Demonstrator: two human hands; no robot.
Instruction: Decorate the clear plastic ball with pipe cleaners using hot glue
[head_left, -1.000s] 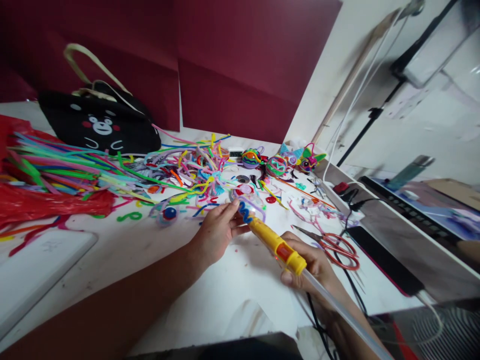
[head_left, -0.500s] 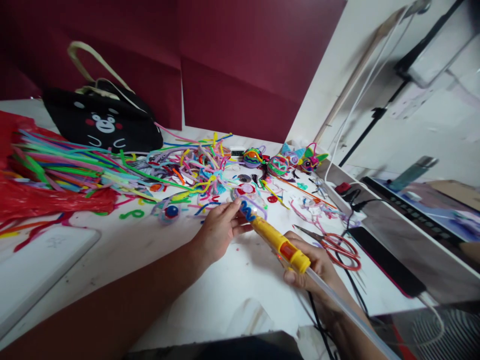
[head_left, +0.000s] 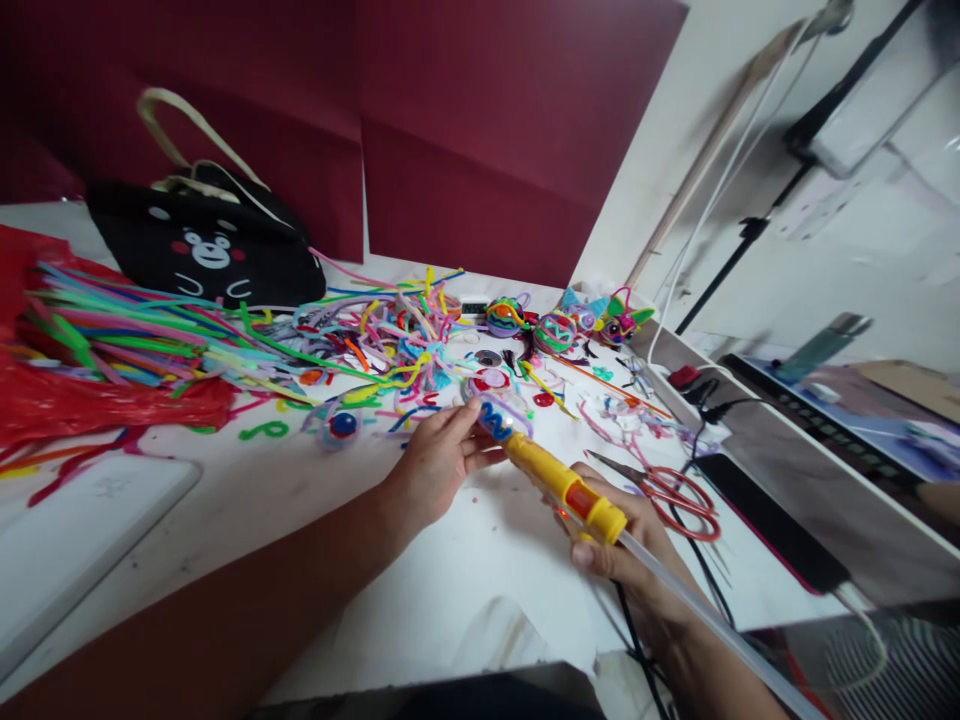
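My right hand (head_left: 626,545) is closed round the grip of a yellow hot glue gun (head_left: 559,480), with a long translucent glue stick (head_left: 705,605) running out of its back end. The gun's nozzle is at a blue zigzag pipe cleaner (head_left: 493,420), which lies on a clear plastic ball or half-ball. My left hand (head_left: 442,455) pinches the left side of this clear piece between thumb and fingers. Its lower part is hidden by my fingers and the gun. Scissors (head_left: 675,495) with red handles lie just right of my right hand.
Loose pipe cleaners (head_left: 150,335) spill from a red plastic bag (head_left: 187,405) at left. Behind stand a black bag (head_left: 210,245) and decorated balls (head_left: 556,330). A black phone (head_left: 772,520) on a cable lies at right, a white box-like device (head_left: 90,540) at left.
The glue gun and my right hand have shifted slightly right and down. My left hand and the piece it holds stay nearly still.
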